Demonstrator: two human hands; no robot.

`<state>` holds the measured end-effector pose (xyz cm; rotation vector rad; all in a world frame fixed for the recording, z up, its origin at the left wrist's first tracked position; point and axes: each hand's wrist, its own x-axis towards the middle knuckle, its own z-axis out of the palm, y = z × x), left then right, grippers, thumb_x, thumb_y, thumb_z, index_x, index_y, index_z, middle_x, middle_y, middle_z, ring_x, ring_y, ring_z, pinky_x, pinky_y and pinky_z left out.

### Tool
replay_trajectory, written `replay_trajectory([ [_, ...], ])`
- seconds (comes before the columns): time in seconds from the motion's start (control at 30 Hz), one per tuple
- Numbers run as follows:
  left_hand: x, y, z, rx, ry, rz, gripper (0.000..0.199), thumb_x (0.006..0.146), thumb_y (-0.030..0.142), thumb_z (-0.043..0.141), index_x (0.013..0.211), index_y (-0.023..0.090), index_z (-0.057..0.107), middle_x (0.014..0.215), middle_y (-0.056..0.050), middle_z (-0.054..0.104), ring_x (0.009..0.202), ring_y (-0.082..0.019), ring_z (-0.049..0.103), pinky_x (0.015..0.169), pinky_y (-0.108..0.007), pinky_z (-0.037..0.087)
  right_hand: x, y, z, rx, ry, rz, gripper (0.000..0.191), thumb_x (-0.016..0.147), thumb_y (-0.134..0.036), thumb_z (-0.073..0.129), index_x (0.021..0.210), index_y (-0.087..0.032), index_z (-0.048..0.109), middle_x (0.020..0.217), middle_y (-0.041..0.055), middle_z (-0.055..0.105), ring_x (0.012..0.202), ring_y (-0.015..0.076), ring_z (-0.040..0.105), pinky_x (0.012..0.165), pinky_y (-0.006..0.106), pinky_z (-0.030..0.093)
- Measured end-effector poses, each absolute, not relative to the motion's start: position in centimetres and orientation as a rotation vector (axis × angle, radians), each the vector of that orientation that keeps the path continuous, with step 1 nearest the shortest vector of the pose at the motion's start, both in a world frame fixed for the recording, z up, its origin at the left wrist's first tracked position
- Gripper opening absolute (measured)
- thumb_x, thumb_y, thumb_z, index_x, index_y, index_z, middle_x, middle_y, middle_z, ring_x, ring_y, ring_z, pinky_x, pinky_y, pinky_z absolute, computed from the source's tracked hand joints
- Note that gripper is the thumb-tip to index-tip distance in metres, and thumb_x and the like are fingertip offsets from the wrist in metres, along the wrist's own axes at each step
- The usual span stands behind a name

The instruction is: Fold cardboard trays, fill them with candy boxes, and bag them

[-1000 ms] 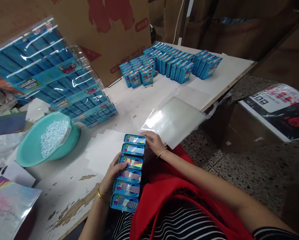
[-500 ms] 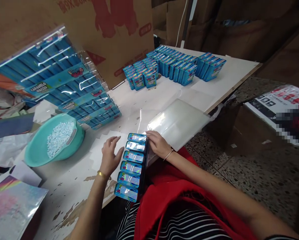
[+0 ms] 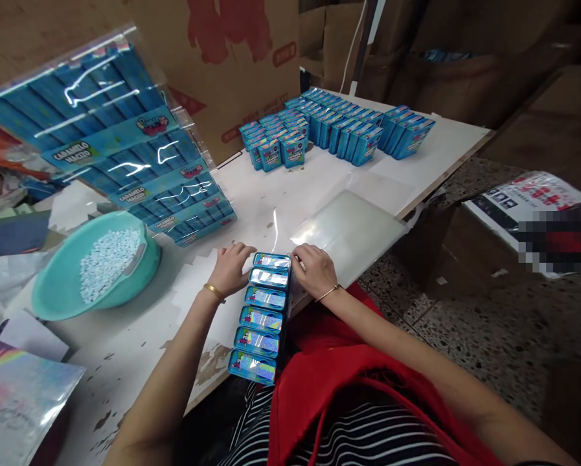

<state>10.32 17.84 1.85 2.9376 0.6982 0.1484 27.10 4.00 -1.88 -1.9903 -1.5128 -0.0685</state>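
A row of several small blue candy boxes [image 3: 262, 319] stretches from the table's near edge toward me, their shiny lidded ends facing up. At the row's far left corner, my left hand [image 3: 229, 270] has its fingers curled against the end box. My right hand [image 3: 315, 272] is closed at the opposite far corner, fingertips at the box's edge. Its thumb side is partly hidden. Just beyond lies a stack of clear plastic bags [image 3: 353, 230], flat on the white table [image 3: 251, 188].
A teal basin [image 3: 147, 262] of small pale pieces stands left. Behind it leans a clear-wrapped pack of blue boxes [image 3: 173, 149]. More blue boxes [image 3: 363, 145] stand in groups at the back, before a large cardboard carton [image 3: 241, 84]. A wrapped package [image 3: 537, 194] is at right.
My left hand has moved right and forward, from open beside the row to its far left corner. The right hand stays at the far right corner, its fingers curled more.
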Motion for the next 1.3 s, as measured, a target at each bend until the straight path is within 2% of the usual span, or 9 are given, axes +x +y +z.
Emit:
replay_trajectory([
  [0.13, 10.3, 17.8, 1.3, 2.953, 0.801, 0.169, 0.016, 0.085, 0.026, 0.046, 0.088, 0.020, 0.062, 0.091, -0.008, 0.060, 0.087, -0.024, 0.051, 0.075, -0.038, 0.029, 27.0, 3.9, -2.0, -1.943, -1.505, -0.046, 0.017, 0.090, -0.021, 0.044, 0.078, -0.020, 0.056, 0.078, 0.0046, 0.060, 0.078, 0.0193, 0.052, 0.070, 0.029, 0.035],
  [0.27, 9.5, 17.9, 1.6, 2.800, 0.642, 0.101, 0.033, 0.082, 0.034, 0.053, 0.113, 0.024, 0.057, 0.103, -0.007, 0.058, 0.095, -0.024, 0.051, 0.080, -0.037, 0.030, 27.0, 3.9, -2.0, -1.912, -1.473, -0.021, 0.016, 0.089, -0.020, 0.044, 0.077, -0.021, 0.056, 0.079, 0.0048, 0.060, 0.079, 0.0197, 0.053, 0.071, 0.030, 0.038],
  [0.33, 9.1, 18.0, 1.5, 2.763, 0.629, 0.084, 0.038, 0.081, 0.038, 0.055, 0.117, 0.025, 0.055, 0.105, -0.007, 0.057, 0.096, -0.024, 0.050, 0.080, -0.037, 0.031, 27.0, 3.8, -2.0, -1.900, -1.470, -0.007, 0.016, 0.088, -0.019, 0.044, 0.078, -0.021, 0.056, 0.079, 0.0049, 0.061, 0.080, 0.0199, 0.053, 0.072, 0.030, 0.038],
  [0.5, 9.8, 17.4, 0.1, 2.898, 0.821, 0.235, 0.014, 0.085, 0.027, 0.050, 0.089, 0.022, 0.062, 0.092, -0.008, 0.061, 0.085, -0.024, 0.050, 0.074, -0.037, 0.028, 26.8, 3.8, -2.1, -1.895, -1.457, -0.010, 0.015, 0.087, -0.018, 0.045, 0.078, -0.021, 0.056, 0.079, 0.0051, 0.061, 0.080, 0.0202, 0.053, 0.072, 0.030, 0.039],
  [0.6, 10.6, 17.1, -0.2, 2.943, 0.908, 0.374, 0.017, 0.087, 0.023, 0.046, 0.079, 0.021, 0.060, 0.083, -0.007, 0.061, 0.080, -0.023, 0.050, 0.072, -0.037, 0.026, 26.9, 3.7, -2.1, -1.898, -1.454, -0.024, 0.015, 0.088, -0.019, 0.046, 0.077, -0.021, 0.056, 0.078, 0.0048, 0.060, 0.079, 0.0196, 0.054, 0.072, 0.029, 0.040],
  [0.73, 10.9, 17.2, 0.5, 2.904, 0.932, 0.548, 0.021, 0.088, 0.026, 0.045, 0.073, 0.020, 0.058, 0.075, -0.005, 0.060, 0.077, -0.020, 0.051, 0.070, -0.036, 0.025, 26.8, 3.5, -1.8, -1.898, -1.431, -0.044, 0.016, 0.088, -0.020, 0.045, 0.075, -0.021, 0.055, 0.077, 0.0044, 0.060, 0.077, 0.0186, 0.054, 0.072, 0.028, 0.040],
  [0.97, 11.6, 18.4, 2.6, 2.737, 0.814, 0.367, 0.018, 0.079, 0.019, 0.052, 0.061, 0.017, 0.057, 0.066, -0.001, 0.060, 0.066, -0.015, 0.052, 0.068, -0.033, 0.026, 27.0, 3.5, -0.7, -1.865, -1.301, 0.160, 0.013, 0.079, -0.017, 0.049, 0.068, -0.021, 0.054, 0.070, 0.0008, 0.057, 0.065, 0.0148, 0.052, 0.063, 0.026, 0.040],
  [1.07, 11.6, 18.4, 3.0, 2.899, 0.706, 0.410, 0.021, 0.080, 0.019, 0.050, 0.060, 0.017, 0.055, 0.065, -0.002, 0.059, 0.070, -0.017, 0.051, 0.073, -0.036, 0.027, 27.2, 3.5, 0.0, -1.860, -1.281, 0.211, 0.013, 0.075, -0.016, 0.051, 0.063, -0.021, 0.052, 0.064, 0.0001, 0.056, 0.063, 0.0149, 0.051, 0.062, 0.026, 0.040],
  [1.3, 11.0, 17.4, 2.2, 2.516, 0.873, 0.536, 0.019, 0.082, 0.022, 0.048, 0.064, 0.018, 0.054, 0.065, -0.001, 0.057, 0.065, -0.015, 0.049, 0.066, -0.032, 0.031, 25.9, 3.1, 0.1, -1.832, -1.299, 0.057, 0.016, 0.083, -0.016, 0.045, 0.069, -0.021, 0.052, 0.070, 0.0025, 0.055, 0.068, 0.0159, 0.052, 0.065, 0.027, 0.042],
])
